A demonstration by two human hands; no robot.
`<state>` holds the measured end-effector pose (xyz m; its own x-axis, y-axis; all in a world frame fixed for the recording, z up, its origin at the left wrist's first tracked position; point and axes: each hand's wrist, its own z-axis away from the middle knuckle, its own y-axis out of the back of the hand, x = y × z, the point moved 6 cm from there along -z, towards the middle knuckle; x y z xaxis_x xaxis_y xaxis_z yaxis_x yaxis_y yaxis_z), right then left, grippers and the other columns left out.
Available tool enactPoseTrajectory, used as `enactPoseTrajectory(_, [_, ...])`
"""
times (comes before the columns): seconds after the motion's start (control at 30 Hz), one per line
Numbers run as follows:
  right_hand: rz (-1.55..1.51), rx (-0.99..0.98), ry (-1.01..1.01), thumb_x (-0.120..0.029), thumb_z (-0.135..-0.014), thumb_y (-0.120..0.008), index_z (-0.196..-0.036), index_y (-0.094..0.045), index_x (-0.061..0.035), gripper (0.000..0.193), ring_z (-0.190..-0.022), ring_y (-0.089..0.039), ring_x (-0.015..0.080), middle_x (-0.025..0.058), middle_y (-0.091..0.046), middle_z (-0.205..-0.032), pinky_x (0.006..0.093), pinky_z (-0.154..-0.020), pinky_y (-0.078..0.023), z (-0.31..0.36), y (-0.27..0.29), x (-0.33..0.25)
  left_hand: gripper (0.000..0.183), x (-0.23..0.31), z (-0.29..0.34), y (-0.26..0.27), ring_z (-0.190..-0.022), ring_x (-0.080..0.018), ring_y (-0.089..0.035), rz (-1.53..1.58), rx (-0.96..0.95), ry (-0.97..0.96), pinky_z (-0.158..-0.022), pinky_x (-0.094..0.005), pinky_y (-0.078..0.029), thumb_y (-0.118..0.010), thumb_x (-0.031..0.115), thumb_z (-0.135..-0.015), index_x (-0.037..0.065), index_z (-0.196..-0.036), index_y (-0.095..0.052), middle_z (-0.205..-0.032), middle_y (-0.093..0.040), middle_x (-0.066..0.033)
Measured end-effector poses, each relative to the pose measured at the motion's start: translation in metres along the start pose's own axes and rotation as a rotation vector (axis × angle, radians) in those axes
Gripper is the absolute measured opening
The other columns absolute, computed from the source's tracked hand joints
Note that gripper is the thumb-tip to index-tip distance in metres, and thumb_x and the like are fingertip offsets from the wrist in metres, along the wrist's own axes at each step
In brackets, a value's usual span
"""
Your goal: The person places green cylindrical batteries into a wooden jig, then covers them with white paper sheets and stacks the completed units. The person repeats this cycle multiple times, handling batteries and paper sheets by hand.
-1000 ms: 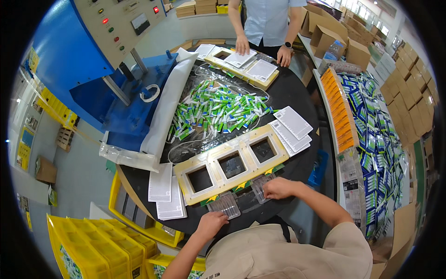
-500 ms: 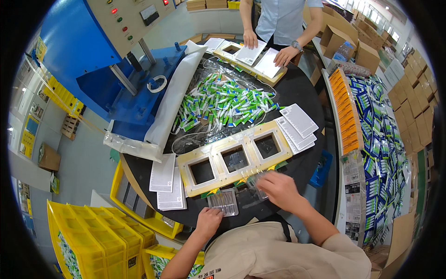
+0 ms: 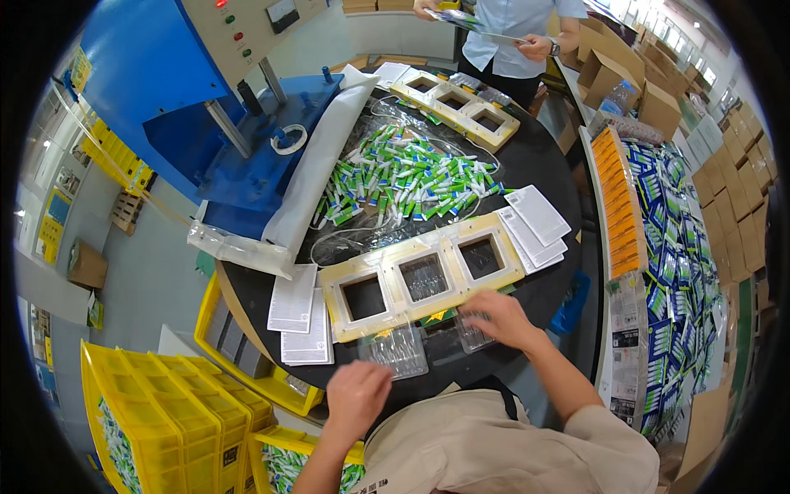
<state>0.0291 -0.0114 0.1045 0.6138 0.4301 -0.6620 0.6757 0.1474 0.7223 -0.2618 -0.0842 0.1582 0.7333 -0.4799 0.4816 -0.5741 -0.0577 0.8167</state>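
Observation:
Two clear plastic blister trays lie before me along the near edge of a cream frame point(image 3: 380, 319) with three square openings. My left hand point(image 3: 359, 397) is beside the left blister tray point(image 3: 405, 352), its fingers curled together; whether anything is between them is hidden. My right hand point(image 3: 499, 318) is closed at the upper edge of the right blister tray point(image 3: 474, 337). Ridged clear plastic shows in the frame's middle opening. White printed cards point(image 3: 292, 303) are stacked left of the frame, and more white cards point(image 3: 535, 216) fan out on its right.
Green-and-white tubes point(image 3: 403, 177) are heaped beyond my frame. A second frame point(image 3: 485, 133) lies farther off, near a co-worker holding printed cards point(image 3: 473, 23). A blue press point(image 3: 271, 165) stands left; yellow crates point(image 3: 177, 412) sit lower left. Packed goods point(image 3: 671, 288) cover the right-hand table.
My left hand has drawn back and left from the left tray; my right hand has shifted slightly with the right tray. The co-worker has lifted printed cards off the far frame, baring its openings.

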Motion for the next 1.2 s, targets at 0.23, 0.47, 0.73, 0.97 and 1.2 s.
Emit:
enactPoseTrajectory(0.23, [0.223, -0.598, -0.073, -0.027, -0.076, -0.083, -0.098, -0.074, -0.0118, 0.028, -0.092, -0.069, 0.0294, 0.0064, -0.068, -0.09, 0.0428, -0.076, -0.054, 0.038, -0.044, 0.04, 0.007, -0.112, -0.067, -0.06, -0.084, -0.0307, -0.068, -0.124, -0.189, 0.059, -0.073, -0.0424, -0.053, -0.072, 0.014, -0.085, 0.009, -0.088, -0.076, -0.086, -0.068, -0.0088])
enactPoseTrajectory(0.47, [0.001, -0.747, -0.057, -0.022, -0.078, -0.082, -0.092, -0.08, -0.0113, 0.018, -0.089, -0.071, 0.0303, 0.0072, -0.072, -0.088, 0.0429, -0.075, -0.054, 0.026, -0.048, 0.061, 0.016, -0.149, -0.075, -0.074, -0.083, -0.032, -0.07, 0.061, -0.44, 0.175, -0.075, -0.0397, -0.055, -0.076, 0.017, -0.082, 0.009, -0.095, -0.081, -0.091, -0.074, -0.0104])
enactPoseTrajectory(0.73, [0.285, -0.594, 0.284, -0.011, -0.081, -0.066, -0.086, -0.07, -0.0061, 0.008, -0.096, -0.065, 0.0284, 0.0087, -0.064, -0.094, 0.0408, -0.078, -0.056, 0.038, -0.051, 0.036, 0.016, -0.161, -0.098, -0.084, -0.08, -0.0319, -0.072, 0.2, -0.678, 0.232, -0.072, -0.0402, -0.056, -0.078, 0.016, -0.081, 0.007, -0.093, -0.08, -0.088, -0.076, -0.0142])
enactPoseTrajectory(0.97, [0.094, -0.406, 0.122, -0.017, -0.087, -0.072, -0.099, -0.067, -0.0055, 0.017, -0.101, -0.063, 0.0295, 0.0085, -0.062, -0.098, 0.0401, -0.078, -0.055, 0.037, -0.025, 0.008, 0.011, -0.149, -0.084, -0.076, -0.074, -0.026, -0.073, 0.003, -0.439, 0.214, -0.068, -0.0373, -0.057, -0.078, 0.013, -0.08, 0.007, -0.09, -0.081, -0.083, -0.076, -0.0113])
enactPoseTrajectory(1.2, [-0.012, -0.034, 0.299, -0.02, -0.086, -0.073, -0.099, -0.07, -0.0068, 0.018, -0.106, -0.061, 0.0284, 0.0076, -0.064, -0.1, 0.0406, -0.085, -0.052, -0.095, -0.08, -0.056, 0.014, -0.165, -0.072, -0.076, -0.071, -0.0256, -0.072, 0.276, -0.359, 0.399, -0.066, -0.0351, -0.055, -0.084, 0.016, -0.075, 0.01, -0.086, -0.08, -0.079, -0.075, -0.0104])
